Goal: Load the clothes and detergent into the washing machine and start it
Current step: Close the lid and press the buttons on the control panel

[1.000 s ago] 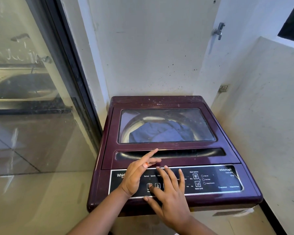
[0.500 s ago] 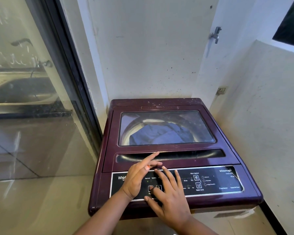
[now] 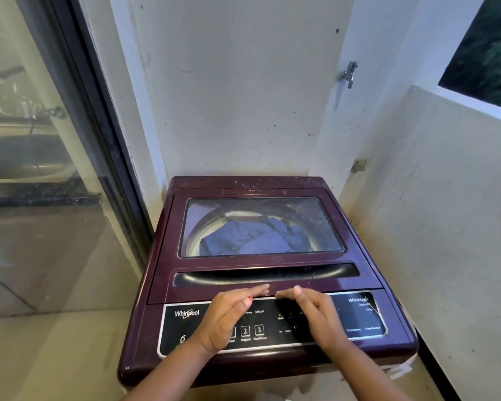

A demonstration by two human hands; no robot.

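The left grip is released: its fingers lie straight and close together, holding nothing, and reach toward the front edge of the lid. The right grip is released too, its fingers stretched out the same way. The two sets of fingertips lie near each other without meeting. Whether they press on the machine or hang just above it cannot be told.

Both hands lie over the control panel, a dark strip along the front edge of the maroon washing machine. Between the wrists the buttons "2 Program" and "3 Start/Pause" show. The button to their left is mostly covered by the left hand, with only part of its caption readable. A lit "6" shows near the panel's left end, and small green lights glow beside the right hand. The print there is too fine to read.

The lid is down. Through its glass window the steel drum shows with blue clothes heaped in it. Glare on the glass blurs how many pieces there are. A long dark handle recess runs between the window and the fingertips.

The machine stands in a corner of stained white walls, with a tap on the wall above its back right corner and a glass door to the left. Both forearms are cut off by the bottom edge.
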